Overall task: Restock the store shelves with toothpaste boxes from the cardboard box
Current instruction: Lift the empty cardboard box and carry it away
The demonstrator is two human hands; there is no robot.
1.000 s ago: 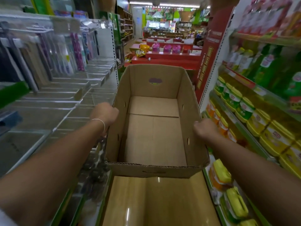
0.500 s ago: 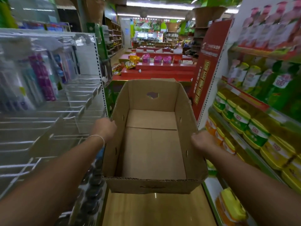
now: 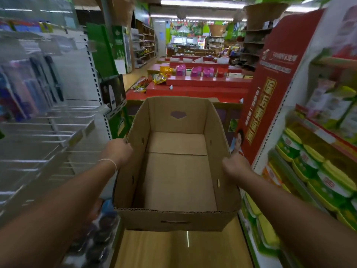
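Observation:
An open-topped brown cardboard box (image 3: 177, 182) hangs in the air in front of me, and its inside shows only bare cardboard. My left hand (image 3: 117, 153) grips the top edge of its left wall. On the opposite wall, my right hand (image 3: 234, 164) grips the top edge, thumb up. No toothpaste boxes are in view. A white bracelet circles my left wrist.
Wire shelves (image 3: 58, 132) with hanging packaged goods line the aisle on the left. Shelves of green and yellow tubs (image 3: 316, 167) run along the right, ending in a red sign panel (image 3: 270, 97). Red display tables (image 3: 197, 86) stand ahead. The floor (image 3: 173, 248) below is glossy tan.
I have carried the box forward down the aisle; the red tables and sign panel are nearer. Both hands keep the same hold on the box walls.

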